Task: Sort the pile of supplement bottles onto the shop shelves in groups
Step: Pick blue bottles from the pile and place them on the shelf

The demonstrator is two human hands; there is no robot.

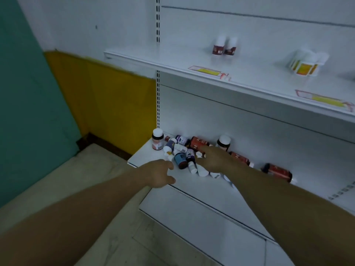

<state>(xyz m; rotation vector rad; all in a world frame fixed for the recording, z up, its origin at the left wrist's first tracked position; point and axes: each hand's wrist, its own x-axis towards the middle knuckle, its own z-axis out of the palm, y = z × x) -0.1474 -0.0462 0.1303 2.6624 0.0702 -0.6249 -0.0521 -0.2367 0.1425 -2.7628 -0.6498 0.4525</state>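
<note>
- The pile of supplement bottles (182, 154) lies at the left end of the lower shelf (192, 191). It is mostly small bottles on their sides, with white caps pointing every way.
- Just left of the pile, 1 white-capped bottle (157, 140) stands upright.
- At the pile's back edge a red bottle (199, 144) lies on its side. Right of the pile, a second red bottle (241, 158) and a third red bottle (278, 171) lie apart from each other.
- Above and right of the pile, the upper shelf (172, 60) carries 2 red-labelled bottles (223, 47). Farther right is a cluster of yellow-labelled bottles (305, 65), so the groups look already begun.
- The left hand (159, 173) is at the pile's near left edge, fingers loosely apart and holding nothing.
- The right hand (213, 160) is over the pile's right side, fingers spread and forefinger stretched toward the red bottle. It grips nothing; in this soft picture I cannot tell whether the fingertip touches the bottle.
- The bottles look like rigid plastic: probably light, smooth-labelled and a bit slippery, and round enough to roll.
- The best hold is likely around the body at mid-height, thumb opposite the fingers. An upright bottle can be taken by its cap.
- Pulling a bottle from low in the pile may shift its neighbours and send one rolling off the shelf's front edge.
</note>
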